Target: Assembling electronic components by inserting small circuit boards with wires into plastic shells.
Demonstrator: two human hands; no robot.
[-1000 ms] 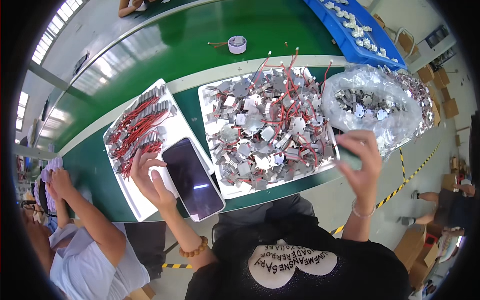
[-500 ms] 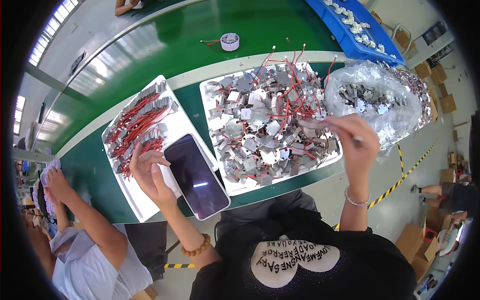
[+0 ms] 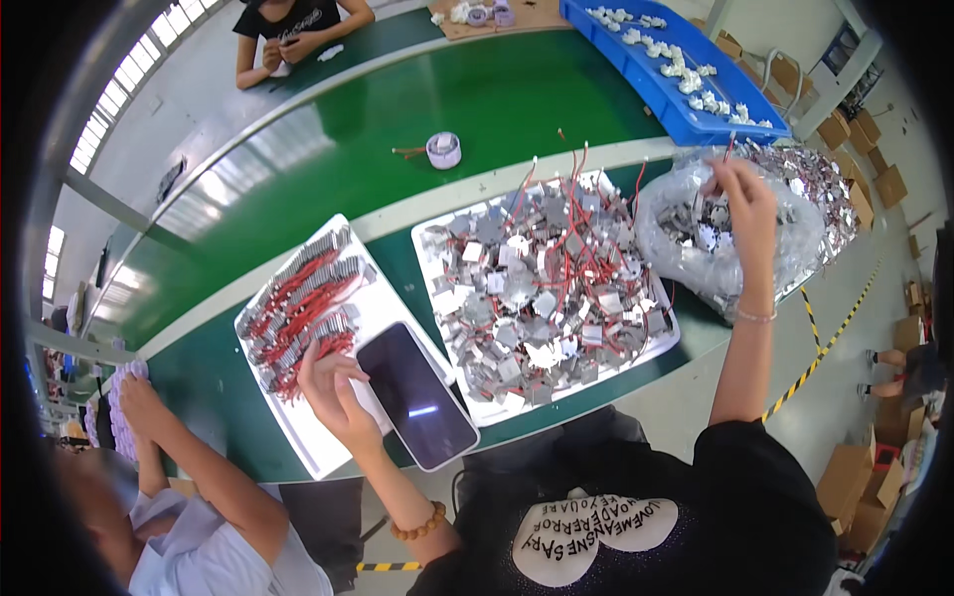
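Observation:
My left hand (image 3: 343, 397) hovers with fingers apart over the near part of a white tray (image 3: 316, 442). Bundled metal parts with red wires (image 3: 303, 313) lie in rows there, just beyond my fingertips. Beside that hand a dark-screened phone (image 3: 417, 395) lies on the tray's right side. My right hand (image 3: 750, 204) is raised over an open clear plastic bag (image 3: 668, 253), thumb and fingers pinched. A red wire (image 3: 730, 147) stands up at those fingers, seemingly from a small metal part mostly hidden by them. Between my hands, a second white tray (image 3: 467, 405) holds a heap of loose wired metal parts (image 3: 547, 298).
A round lilac piece with wires (image 3: 443, 151) sits on the green surface (image 3: 358, 149) beyond the trays. A blue bin (image 3: 686, 124) of white pieces stands at far right. One co-worker's arms (image 3: 214, 462) are at left; another person (image 3: 298, 35) sits across.
My right hand has moved from the loose heap to the right and away, over the plastic bag. The left hand keeps its place by the phone. The whole view has shifted slightly.

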